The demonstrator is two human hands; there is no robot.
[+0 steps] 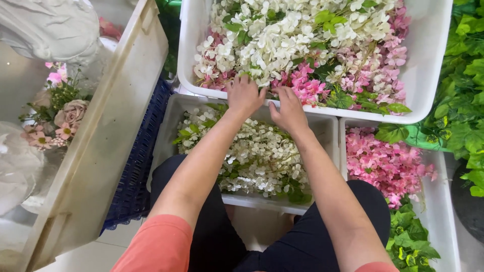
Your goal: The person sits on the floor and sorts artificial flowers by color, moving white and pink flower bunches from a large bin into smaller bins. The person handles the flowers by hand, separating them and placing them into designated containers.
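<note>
Two hands: I see both at the near rim of the big white bin (433, 75).
Left hand (244, 94): fingers spread, tips in the mixed flowers (302, 45).
Right hand (288, 110): fingers loosely bent on pink blossoms; whether they pinch, I cannot tell.
Room: white-flower tray (330, 132) below the forearms, pink-flower tray (433, 181) at right, tilted cream crate (116, 126) at left.

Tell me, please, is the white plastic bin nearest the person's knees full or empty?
Full: the white plastic bin is heaped with white artificial blossoms and green leaves nearly to its rim.

White bins (433, 60) hold white, pink flowers (302, 45); blue crate (136, 166).
</note>
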